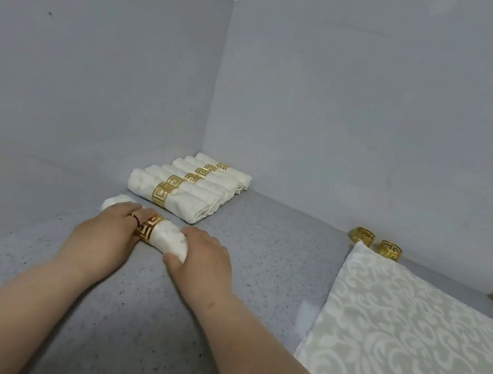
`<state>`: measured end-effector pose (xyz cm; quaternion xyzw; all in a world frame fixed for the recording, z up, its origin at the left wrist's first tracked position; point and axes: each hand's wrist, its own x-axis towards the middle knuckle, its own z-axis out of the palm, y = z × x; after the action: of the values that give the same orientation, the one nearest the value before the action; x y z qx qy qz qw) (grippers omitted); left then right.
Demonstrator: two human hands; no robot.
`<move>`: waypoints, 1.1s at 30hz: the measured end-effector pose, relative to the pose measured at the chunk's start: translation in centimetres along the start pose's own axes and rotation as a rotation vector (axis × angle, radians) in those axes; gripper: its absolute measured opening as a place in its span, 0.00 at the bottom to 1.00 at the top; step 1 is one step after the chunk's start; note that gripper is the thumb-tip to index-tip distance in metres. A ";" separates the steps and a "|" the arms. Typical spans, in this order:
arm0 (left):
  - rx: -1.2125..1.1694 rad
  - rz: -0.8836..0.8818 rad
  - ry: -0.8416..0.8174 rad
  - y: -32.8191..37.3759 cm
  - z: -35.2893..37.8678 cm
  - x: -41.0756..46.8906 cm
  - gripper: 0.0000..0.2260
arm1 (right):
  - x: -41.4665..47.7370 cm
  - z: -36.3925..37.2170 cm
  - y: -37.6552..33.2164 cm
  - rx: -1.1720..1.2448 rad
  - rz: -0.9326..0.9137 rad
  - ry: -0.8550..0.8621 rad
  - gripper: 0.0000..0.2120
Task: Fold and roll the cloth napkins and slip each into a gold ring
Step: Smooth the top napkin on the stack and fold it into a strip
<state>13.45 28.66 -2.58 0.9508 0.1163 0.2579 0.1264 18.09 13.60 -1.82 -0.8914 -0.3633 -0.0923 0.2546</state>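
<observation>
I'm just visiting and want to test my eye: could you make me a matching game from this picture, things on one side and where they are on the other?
Things:
1. row of ringed napkin rolls
2. flat patterned napkin
3. two empty gold rings
4. napkin roll with a gold ring

Places:
A. spread out on the right of the counter
B. between the left hand and right hand
C. in the corner by the walls
D. beside the right wall, just beyond the flat napkin

Pairs: 1-C, 2-A, 3-D, 4-B

Beyond the hands (111,227), six ringed napkin rolls (188,184); between them, one more (167,237); right, two loose gold rings (361,235), one flat cloth (409,333).
</observation>
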 end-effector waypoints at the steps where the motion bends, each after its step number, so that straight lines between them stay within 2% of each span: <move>1: -0.051 -0.020 0.007 -0.4 0.3 0.7 0.17 | 0.7 0.3 0.0 0.016 0.011 -0.002 0.21; 5: -0.178 -0.121 0.041 -1.8 1.3 3.0 0.20 | 3.6 1.5 -0.2 0.011 0.035 0.007 0.20; 9: -0.081 -0.309 0.025 -2.9 1.9 4.6 0.22 | 5.8 2.8 -0.2 -0.040 0.035 0.040 0.19; 11: -0.032 -0.341 -0.003 -3.2 2.0 5.3 0.22 | 6.6 3.0 -0.2 -0.097 0.013 0.050 0.19; 25: -0.167 -0.324 -0.011 -3.4 1.6 5.7 0.28 | 8.1 3.5 1.1 -0.099 -0.001 0.061 0.23; 29: -0.137 -0.251 0.008 -2.8 1.2 5.1 0.26 | 7.6 3.5 0.9 -0.066 0.004 0.077 0.24; 33: -0.099 -0.218 0.091 -2.0 1.0 4.9 0.18 | 6.0 2.2 1.0 -0.045 0.010 0.082 0.21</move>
<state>17.73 31.78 -1.77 0.9124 0.2116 0.2911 0.1949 23.08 17.76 -2.03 -0.8942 -0.3460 -0.1354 0.2497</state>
